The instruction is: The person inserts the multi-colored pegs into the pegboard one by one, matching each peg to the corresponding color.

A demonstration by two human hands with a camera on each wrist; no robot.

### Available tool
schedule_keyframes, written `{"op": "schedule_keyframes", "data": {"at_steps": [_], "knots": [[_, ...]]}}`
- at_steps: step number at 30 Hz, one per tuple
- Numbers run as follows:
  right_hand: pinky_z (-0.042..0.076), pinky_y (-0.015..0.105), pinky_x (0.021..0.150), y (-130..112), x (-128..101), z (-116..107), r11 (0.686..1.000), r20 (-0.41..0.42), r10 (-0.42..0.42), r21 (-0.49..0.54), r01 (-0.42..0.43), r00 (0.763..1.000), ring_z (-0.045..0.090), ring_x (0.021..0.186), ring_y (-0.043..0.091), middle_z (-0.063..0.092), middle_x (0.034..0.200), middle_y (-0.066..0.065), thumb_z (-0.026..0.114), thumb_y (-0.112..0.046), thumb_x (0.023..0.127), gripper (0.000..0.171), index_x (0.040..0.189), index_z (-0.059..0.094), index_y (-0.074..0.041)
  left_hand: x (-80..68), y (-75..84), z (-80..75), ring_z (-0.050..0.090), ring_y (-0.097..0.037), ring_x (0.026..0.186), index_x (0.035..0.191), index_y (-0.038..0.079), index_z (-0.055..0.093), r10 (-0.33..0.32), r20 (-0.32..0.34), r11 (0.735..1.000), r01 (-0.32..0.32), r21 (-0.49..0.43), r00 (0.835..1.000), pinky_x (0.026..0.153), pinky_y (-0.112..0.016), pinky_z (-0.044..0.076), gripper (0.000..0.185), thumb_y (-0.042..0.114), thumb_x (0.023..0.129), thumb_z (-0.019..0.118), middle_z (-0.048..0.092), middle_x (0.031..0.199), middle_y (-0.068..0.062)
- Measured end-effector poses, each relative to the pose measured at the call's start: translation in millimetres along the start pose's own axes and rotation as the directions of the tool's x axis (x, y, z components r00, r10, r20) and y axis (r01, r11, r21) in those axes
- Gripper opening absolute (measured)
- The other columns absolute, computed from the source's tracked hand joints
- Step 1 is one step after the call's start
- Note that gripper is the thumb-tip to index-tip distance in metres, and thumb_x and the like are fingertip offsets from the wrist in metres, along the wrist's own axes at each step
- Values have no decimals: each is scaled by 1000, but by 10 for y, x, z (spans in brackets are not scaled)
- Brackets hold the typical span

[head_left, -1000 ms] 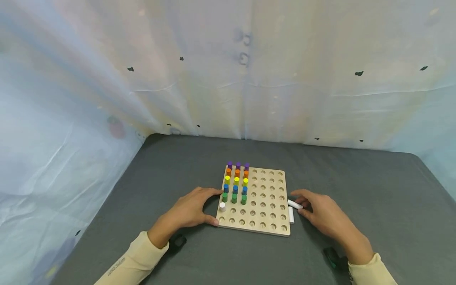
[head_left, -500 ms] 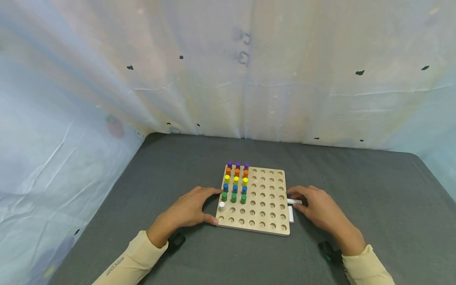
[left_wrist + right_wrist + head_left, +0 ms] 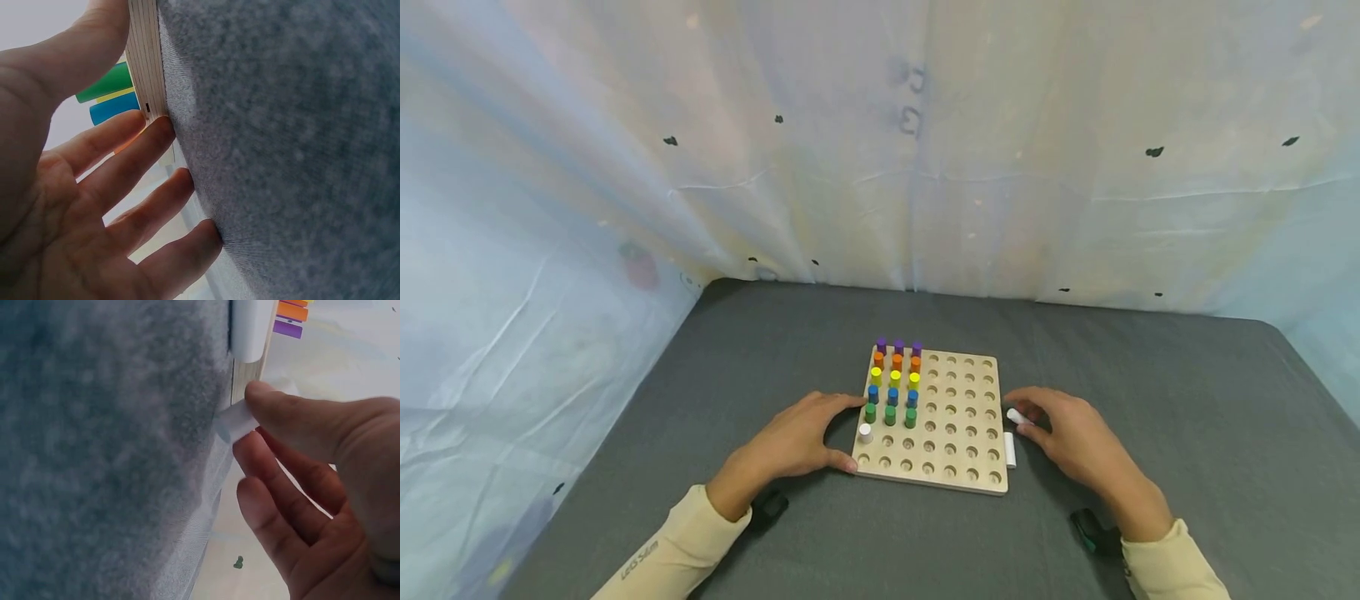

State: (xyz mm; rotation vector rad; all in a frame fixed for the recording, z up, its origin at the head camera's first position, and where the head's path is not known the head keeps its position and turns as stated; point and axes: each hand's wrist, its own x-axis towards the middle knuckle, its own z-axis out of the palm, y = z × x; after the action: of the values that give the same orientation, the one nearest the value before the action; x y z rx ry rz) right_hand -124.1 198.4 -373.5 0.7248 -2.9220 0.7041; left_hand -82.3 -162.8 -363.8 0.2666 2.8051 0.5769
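Observation:
A square wooden pegboard (image 3: 940, 419) lies flat on the table. Purple, orange, yellow, blue and green pegs (image 3: 911, 417) stand in rows of three at its left side, with one upright white peg (image 3: 865, 432) in front of the green row. My left hand (image 3: 797, 435) rests at the board's left edge, thumb at the near corner; its extended fingers touch the edge and cloth in the left wrist view. Beside the right edge, my right hand (image 3: 1071, 429) pinches a tilted white peg (image 3: 234, 423) between thumb and fingers. Another white peg (image 3: 1010, 450) lies along that edge.
Dark grey cloth (image 3: 925, 550) covers the table around the board. A pale plastic sheet (image 3: 985, 150) hangs behind the table and continues down the left side. Several holes in the board's middle and right have no pegs.
The right hand moved slightly left and closer to the board. The white peg in its fingers changed angle, turning level against the board's edge, then tilting again. The left hand stayed in place.

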Motion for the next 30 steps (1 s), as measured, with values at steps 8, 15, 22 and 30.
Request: {"op": "schedule_keyframes", "data": {"at_steps": [8, 15, 22, 30], "knots": [[57, 42, 77, 17, -17, -32, 993, 22, 78, 92, -80, 997, 70, 90, 18, 73, 107, 3, 75, -11, 88, 28, 116, 70, -15, -2, -6, 2, 46, -24, 138, 147, 28, 50, 12, -4, 1000, -12, 2, 1000, 109, -51, 42, 87, 44, 70, 88, 52, 149, 1], [55, 44, 77, 80, -4, -13, 996, 23, 71, 45, -72, 997, 71, 86, 15, 75, 94, -4, 76, -17, 88, 24, 111, 71, -19, 3, -11, 10, 47, -24, 138, 147, 28, 50, 9, -7, 1000, -9, 5, 1000, 109, -52, 42, 87, 45, 70, 88, 52, 149, 0], [54, 44, 75, -21, 24, -54, 998, -3, 57, 36, -57, 998, 70, 86, 15, 75, 95, -5, 74, -27, 90, 23, 113, 71, -22, -5, -3, 2, 47, -24, 137, 146, 31, 50, -19, -2, 1000, 19, 16, 1000, 101, -59, 45, 88, 47, 69, 88, 52, 149, 1], [56, 42, 80, -419, 100, -74, 993, 16, -25, 117, 23, 1000, 70, 89, 12, 74, 95, -6, 72, -25, 92, 24, 115, 70, -18, 10, 2, 5, 47, -23, 136, 147, 34, 49, -40, 4, 999, 40, 23, 999, 99, -62, 44, 88, 49, 69, 88, 52, 149, 3]]}}
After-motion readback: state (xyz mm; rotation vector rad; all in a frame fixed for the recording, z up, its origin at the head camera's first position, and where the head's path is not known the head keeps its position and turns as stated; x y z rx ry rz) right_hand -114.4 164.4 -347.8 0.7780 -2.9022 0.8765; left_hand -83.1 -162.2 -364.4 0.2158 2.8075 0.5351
